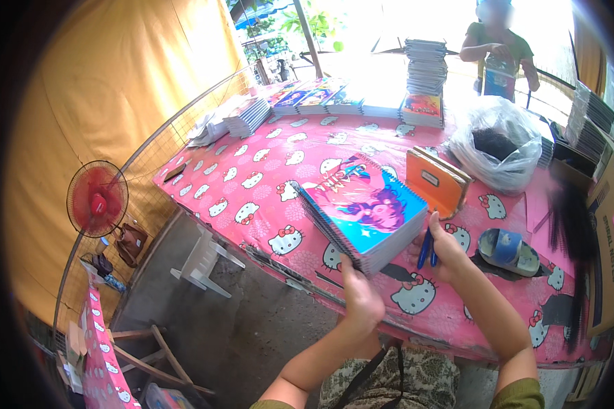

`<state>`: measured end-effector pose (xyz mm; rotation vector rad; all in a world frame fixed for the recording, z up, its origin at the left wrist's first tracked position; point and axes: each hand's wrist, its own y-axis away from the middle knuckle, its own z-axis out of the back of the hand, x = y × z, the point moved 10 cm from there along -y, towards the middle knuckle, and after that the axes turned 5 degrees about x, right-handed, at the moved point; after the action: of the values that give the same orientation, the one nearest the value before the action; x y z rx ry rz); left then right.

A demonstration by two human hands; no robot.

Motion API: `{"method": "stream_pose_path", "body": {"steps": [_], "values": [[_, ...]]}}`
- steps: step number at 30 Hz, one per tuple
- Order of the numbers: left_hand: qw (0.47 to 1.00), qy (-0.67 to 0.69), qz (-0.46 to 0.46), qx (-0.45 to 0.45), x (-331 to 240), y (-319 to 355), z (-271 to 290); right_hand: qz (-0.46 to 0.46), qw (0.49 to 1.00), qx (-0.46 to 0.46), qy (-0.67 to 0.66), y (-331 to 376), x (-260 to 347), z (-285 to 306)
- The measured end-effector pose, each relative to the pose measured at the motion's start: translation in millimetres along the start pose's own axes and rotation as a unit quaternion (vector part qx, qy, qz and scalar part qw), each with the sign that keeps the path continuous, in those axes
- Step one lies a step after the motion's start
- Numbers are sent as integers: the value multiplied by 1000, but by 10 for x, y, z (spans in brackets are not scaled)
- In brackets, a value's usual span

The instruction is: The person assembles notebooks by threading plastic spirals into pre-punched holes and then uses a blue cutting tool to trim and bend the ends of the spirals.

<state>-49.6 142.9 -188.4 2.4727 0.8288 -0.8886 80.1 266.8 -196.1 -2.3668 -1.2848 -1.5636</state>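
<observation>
A thick stack of spiral notebooks (368,204) with bright pink and blue covers sits at the table's near side, black coils along its left edge. My left hand (363,296) grips its near corner, thumb up against the side and the other fingers mostly hidden. At the stack's right side, my right hand (447,253) is closed around a blue-handled tool (426,249). Two handles point down from the fingers; its head is hidden, so I cannot tell its exact kind. Just behind stands an orange, wood-edged holder (430,180).
A pink patterned cloth (245,177) covers the table. Notebook piles (426,75) line the far edge. To the right are a clear plastic bag (501,143), a slipper-like blue-grey item (506,251), black strands (573,238) and a cardboard box (610,238). Another person (499,54) stands beyond.
</observation>
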Motion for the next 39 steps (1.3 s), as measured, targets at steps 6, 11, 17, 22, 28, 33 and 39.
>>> {"method": "stream_pose_path", "body": {"steps": [6, 11, 17, 22, 28, 33, 39], "values": [[991, 5, 10, -132, -519, -401, 399, 123, 988, -85, 23, -456, 208, 179], [976, -199, -69, -47, -1566, -1998, 1202, 110, 994, -9, 2, -900, 441, -266], [852, -511, -37, 107, -1689, -2636, 918, 90, 992, 74, 48, -1832, 443, -698], [900, -428, -26, 78, -1562, -2655, 707, 226, 962, 43, 149, -2253, 557, -430], [930, -362, 8, 61, -1441, -2128, 683, 294, 831, 37, 471, -816, 769, -481], [911, -388, 62, 127, -1330, -1805, 864, 262, 757, 41, 597, 181, 744, -291], [912, -404, -36, 58, -1239, -1264, 952, 327, 632, 88, 697, 762, 556, -718]]}}
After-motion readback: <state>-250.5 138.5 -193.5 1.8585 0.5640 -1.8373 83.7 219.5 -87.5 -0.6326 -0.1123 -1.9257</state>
